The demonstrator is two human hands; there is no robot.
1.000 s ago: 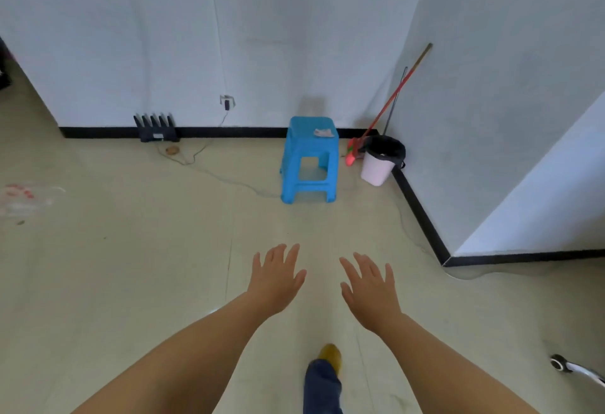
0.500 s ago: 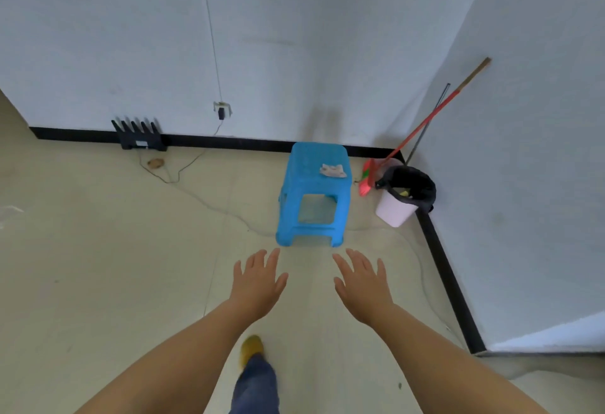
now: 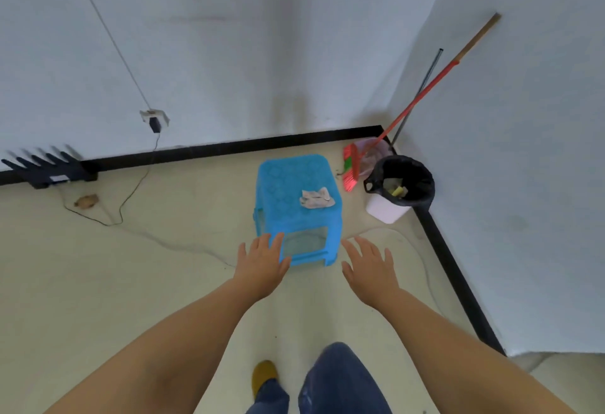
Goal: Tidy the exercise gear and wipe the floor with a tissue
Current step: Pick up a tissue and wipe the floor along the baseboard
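Head view: left hand [image 3: 262, 266] and right hand [image 3: 370, 269], both spread and empty, near stool [image 3: 296, 184] bearing 1 crumpled tissue [image 3: 317, 198].

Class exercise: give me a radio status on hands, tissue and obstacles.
Left hand and right hand open, empty. Crumpled tissue on blue stool, untouched. Nothing between hands and stool.
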